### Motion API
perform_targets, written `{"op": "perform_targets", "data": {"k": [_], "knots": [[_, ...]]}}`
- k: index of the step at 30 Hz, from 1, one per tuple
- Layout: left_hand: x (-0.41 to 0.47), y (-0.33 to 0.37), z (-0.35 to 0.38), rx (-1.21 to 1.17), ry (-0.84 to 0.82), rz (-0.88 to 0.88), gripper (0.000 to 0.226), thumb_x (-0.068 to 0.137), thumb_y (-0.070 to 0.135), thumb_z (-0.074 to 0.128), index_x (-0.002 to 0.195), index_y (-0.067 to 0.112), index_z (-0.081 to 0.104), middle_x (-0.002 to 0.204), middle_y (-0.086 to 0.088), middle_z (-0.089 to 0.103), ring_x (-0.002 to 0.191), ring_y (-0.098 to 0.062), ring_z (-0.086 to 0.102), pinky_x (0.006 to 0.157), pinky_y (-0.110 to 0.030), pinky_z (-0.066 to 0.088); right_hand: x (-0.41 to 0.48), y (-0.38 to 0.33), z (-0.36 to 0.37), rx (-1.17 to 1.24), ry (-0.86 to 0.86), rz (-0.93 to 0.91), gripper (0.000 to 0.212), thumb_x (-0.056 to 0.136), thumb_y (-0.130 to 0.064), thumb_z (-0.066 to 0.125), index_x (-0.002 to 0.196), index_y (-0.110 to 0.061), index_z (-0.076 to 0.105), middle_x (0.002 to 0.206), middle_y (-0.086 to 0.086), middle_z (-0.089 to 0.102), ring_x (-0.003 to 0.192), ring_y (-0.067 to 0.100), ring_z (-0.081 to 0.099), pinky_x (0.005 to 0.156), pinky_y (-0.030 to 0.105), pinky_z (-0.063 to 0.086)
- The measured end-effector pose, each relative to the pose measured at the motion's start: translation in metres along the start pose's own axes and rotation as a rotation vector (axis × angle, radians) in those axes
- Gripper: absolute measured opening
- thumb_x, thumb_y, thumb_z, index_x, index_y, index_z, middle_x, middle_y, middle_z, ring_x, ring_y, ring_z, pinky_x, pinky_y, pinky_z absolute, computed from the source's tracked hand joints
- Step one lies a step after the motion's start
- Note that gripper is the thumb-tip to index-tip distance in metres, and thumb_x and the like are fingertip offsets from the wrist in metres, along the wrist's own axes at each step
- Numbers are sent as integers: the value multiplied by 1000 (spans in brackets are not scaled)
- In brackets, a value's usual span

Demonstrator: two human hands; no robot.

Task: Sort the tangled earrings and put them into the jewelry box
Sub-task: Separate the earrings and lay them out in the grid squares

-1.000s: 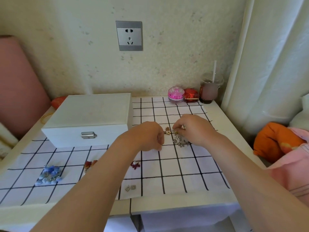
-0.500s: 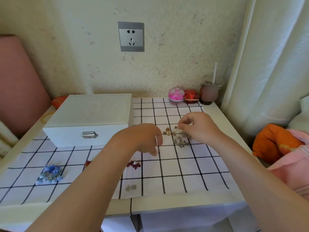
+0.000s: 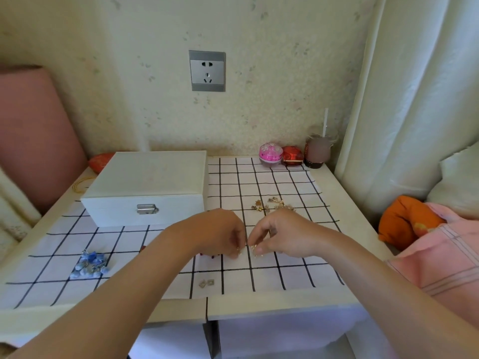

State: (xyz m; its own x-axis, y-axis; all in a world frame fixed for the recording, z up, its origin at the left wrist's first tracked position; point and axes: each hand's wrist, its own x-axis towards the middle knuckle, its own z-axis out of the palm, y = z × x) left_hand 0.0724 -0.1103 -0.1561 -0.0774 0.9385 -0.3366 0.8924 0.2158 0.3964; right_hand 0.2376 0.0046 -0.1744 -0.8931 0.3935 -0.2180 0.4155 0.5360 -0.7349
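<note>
At frame centre, the left hand (image 3: 220, 235) and right hand (image 3: 282, 235) pinch a gold earring (image 3: 252, 247) between them. The tangled earrings (image 3: 272, 204) lie just above. The white jewelry box (image 3: 147, 182), centre-left, is closed, its contents hidden.

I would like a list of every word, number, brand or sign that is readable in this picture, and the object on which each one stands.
No text can be read in this view.
Red tin: gold band on its front; any print is too blurred to read.
Drink cup: dark band near its base; nothing legible.
Wall socket: only slots, no lettering visible.
Jewelry box: plain white with a metal clasp; no label visible.
</note>
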Motion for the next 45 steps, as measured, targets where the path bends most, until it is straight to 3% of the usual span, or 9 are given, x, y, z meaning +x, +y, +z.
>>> {"op": "perform_targets", "data": {"k": [7,12,16,19,24,30,38,41,45], "knots": [[-19,5,8,131,14,80,14,81,28,75,95,30,73,92,15,68,90,-6,62,83,-29,54,-8,-10,19,-101,-11,36,12,83,-26,80,83,-38,77,87,-14,73,76,-4,63,63,8,43],[-28,-2,12,185,77,110,11,83,26,71,93,31,72,89,18,65,88,-2,59,78,-25,51,-16,-13,14,-378,92,61,18,96,-28,63,110,-34,72,105,-17,67,92,1,61,78,20,49],[-30,-9,18,246,195,166,18,83,36,72,101,35,69,92,19,62,88,-1,51,71,-21,38,-22,-15,16,-352,64,54,23,94,-22,61,109,-34,73,91,-26,63,79,-13,56,64,6,39],[-28,-13,20,288,238,203,17,84,39,71,101,36,72,93,18,64,87,-2,46,78,-24,31,-21,-17,23,-334,56,69,20,88,-24,70,105,-34,74,91,-19,69,82,-7,62,70,15,49],[-25,-15,20,314,282,193,15,86,42,67,99,35,72,95,15,65,90,-5,50,81,-25,30,-15,-22,35,-290,116,62,17,83,-28,78,100,-31,75,88,-16,69,85,1,65,79,28,55],[-22,-17,19,262,260,149,15,86,41,67,98,34,70,97,15,66,96,-8,55,80,-25,37,-12,-22,37,-331,137,94,16,81,-37,79,96,-33,74,83,-19,65,80,-1,61,68,20,47],[-20,-20,12,197,148,103,27,85,40,70,111,35,67,105,17,63,100,-7,53,83,-25,43,-10,-17,28,-257,94,94,20,83,-37,78,102,-34,73,91,-17,67,78,-5,61,72,22,50],[-18,-17,3,126,151,123,30,87,37,69,116,35,64,104,20,60,98,-4,53,84,-24,46,-8,-10,-1,-229,222,95,18,87,-28,75,103,-36,72,95,-18,67,82,-6,60,71,18,43],[-3,-5,-8,19,227,129,17,90,35,65,107,37,66,101,21,62,91,0,55,78,-20,46,-10,10,-36,-298,416,131,15,89,-23,72,99,-35,73,91,-21,66,90,-1,62,76,21,49]]}}
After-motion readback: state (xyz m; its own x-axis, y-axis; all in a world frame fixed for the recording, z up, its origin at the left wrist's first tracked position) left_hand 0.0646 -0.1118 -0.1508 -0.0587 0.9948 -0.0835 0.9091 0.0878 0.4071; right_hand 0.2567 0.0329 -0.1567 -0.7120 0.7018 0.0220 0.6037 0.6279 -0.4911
